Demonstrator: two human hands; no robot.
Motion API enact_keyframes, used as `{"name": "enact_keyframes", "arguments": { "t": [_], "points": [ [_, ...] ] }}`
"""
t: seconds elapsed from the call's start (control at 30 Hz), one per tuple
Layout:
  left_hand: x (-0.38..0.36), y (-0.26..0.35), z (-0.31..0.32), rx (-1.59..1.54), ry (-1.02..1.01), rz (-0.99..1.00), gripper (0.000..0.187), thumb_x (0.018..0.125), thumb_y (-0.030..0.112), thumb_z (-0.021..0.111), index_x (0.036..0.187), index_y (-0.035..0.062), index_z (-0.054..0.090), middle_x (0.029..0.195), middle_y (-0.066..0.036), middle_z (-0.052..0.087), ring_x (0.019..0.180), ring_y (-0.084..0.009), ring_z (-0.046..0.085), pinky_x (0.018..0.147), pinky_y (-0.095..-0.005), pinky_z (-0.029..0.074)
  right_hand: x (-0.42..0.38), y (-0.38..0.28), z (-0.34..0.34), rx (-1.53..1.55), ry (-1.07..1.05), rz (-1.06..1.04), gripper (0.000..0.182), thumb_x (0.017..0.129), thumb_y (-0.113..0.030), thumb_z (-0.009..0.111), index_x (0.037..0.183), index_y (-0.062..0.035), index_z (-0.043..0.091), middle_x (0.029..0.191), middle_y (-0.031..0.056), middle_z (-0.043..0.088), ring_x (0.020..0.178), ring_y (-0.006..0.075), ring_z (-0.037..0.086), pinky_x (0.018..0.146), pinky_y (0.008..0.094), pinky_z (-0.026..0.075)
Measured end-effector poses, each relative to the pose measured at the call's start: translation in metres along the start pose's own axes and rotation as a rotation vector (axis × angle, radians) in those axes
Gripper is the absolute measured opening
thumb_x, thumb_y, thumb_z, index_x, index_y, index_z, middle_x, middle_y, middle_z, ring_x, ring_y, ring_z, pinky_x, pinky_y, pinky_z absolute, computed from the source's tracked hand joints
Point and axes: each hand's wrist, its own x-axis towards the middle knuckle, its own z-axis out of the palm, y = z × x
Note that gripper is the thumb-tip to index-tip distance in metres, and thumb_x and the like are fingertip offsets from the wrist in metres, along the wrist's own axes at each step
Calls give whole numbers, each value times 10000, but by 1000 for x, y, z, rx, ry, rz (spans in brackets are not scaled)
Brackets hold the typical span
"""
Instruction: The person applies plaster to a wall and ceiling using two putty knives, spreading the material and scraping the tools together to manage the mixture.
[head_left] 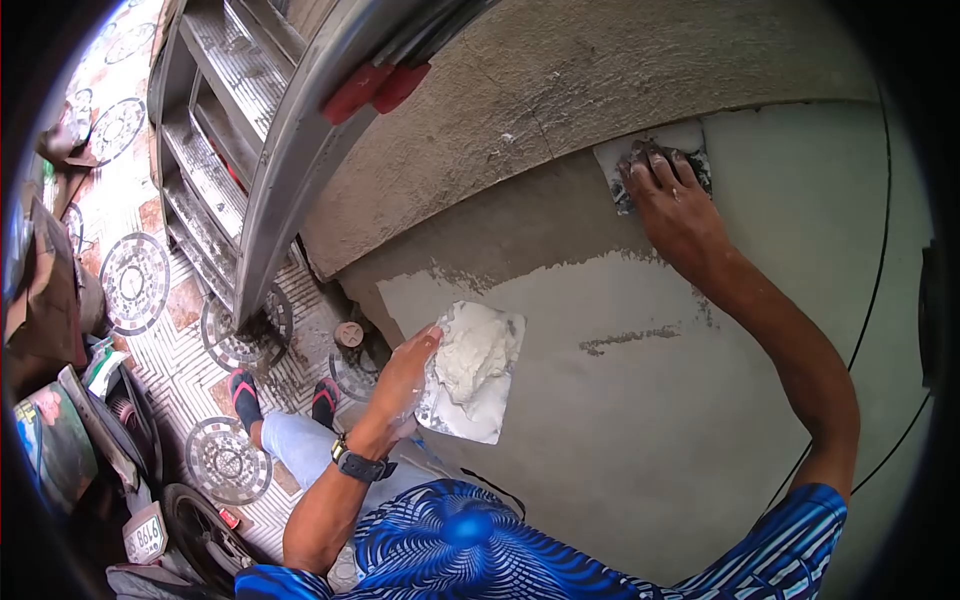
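Observation:
My left hand (408,368), with a watch on the wrist, is closed on the edge of a flat metal putty plate (485,425). A thick heap of white putty (475,350) lies on that plate. Higher up on the right, my right hand (677,205) grips a flat putty blade (620,160) held against the wall (560,420). White smears cover the fingers, and the handle side of the blade is hidden under them. Pale fresh putty (570,290) coats part of the grey wall below the blade, with a ragged upper edge and a bare streak.
An aluminium ladder (265,185) with red end caps (375,90) stands at the upper left. A rough concrete ledge (450,140) borders the wall. Dark cables (885,200) run down the right side. On the patterned tiles (190,350) are a motorcycle wheel (205,530) and assorted bags.

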Motion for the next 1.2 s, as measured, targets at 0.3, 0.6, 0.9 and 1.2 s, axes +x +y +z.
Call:
{"name": "enact_keyframes", "arguments": {
  "t": [0.3, 0.6, 0.9, 1.2],
  "points": [
    [-3, -3, -11, -54, 1, 17, 433, 1046, 266, 461, 1318, -66, 510, 1181, -118, 649, 1001, -165, 661, 876, -293, 528, -3, -1, 0, 27, -24, 22, 512, 861, -30, 591, 1353, 77, 495, 1233, 130, 505, 1230, 291, 483, 1102, 441, 364],
    [-8, -3, -7, -69, -5, 13, 434, 1051, 257, 445, 1325, -76, 501, 1204, -133, 643, 1032, -178, 663, 890, -296, 533, -26, -12, 0, 4, -34, 21, 507, 859, -41, 578, 1349, 68, 509, 1339, 175, 494, 1268, 307, 478, 1076, 427, 377],
    [-11, -4, 6, -76, -34, -11, 435, 1051, 250, 439, 1335, -75, 488, 1219, -158, 640, 1035, -216, 676, 896, -318, 549, -61, -34, 6, -18, 12, 39, 468, 883, -62, 532, 1329, 77, 531, 1347, 202, 506, 1289, 320, 483, 1078, 420, 382],
    [-11, -10, 9, -89, -60, -49, 429, 1052, 253, 437, 1334, -67, 485, 1223, -154, 637, 1043, -221, 674, 899, -332, 555, -100, -65, 10, 48, -46, 95, 479, 884, -43, 517, 1338, 107, 500, 1369, 230, 488, 1311, 356, 466, 1103, 423, 382]
  ]
}}
